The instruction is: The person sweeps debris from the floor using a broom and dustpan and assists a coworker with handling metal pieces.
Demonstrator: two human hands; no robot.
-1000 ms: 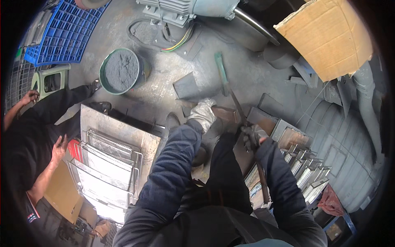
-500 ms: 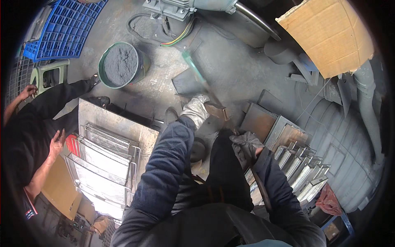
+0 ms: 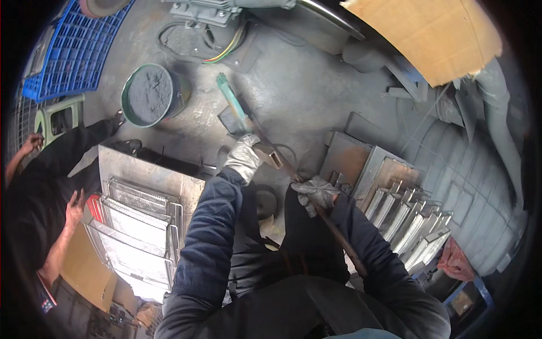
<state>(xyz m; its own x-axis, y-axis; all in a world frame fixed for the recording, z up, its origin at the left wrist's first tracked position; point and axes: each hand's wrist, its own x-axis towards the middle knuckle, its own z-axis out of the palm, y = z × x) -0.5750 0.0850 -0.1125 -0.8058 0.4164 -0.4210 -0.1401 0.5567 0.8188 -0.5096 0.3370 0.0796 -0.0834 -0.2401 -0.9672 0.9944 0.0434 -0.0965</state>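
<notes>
A long rusty metal bar (image 3: 345, 246) slants across in front of me, its far end a worn green piece (image 3: 231, 97) that points toward the floor. My left hand (image 3: 243, 159), in a light grey work glove, is closed at a squarish rusty metal block (image 3: 269, 155) on the bar, just below the green part. Lower down, my right hand (image 3: 316, 194), also gloved, wraps round the bar. From there the bar runs back along my right forearm. My palms hide the gripped parts.
At my left, a metal-topped stand (image 3: 152, 169) carries wire mesh racks (image 3: 135, 231); a person's hand (image 3: 74, 210) is beside them. A green bucket (image 3: 127, 107) of grey powder stands ahead. More mesh racks (image 3: 403, 226) are at right, below cardboard (image 3: 429, 34) and a grey ribbed drum (image 3: 463, 192).
Both my hands and the bar have shifted left, with the green end swinging left. The whole view has also moved slightly. My grip on the bar stays.
</notes>
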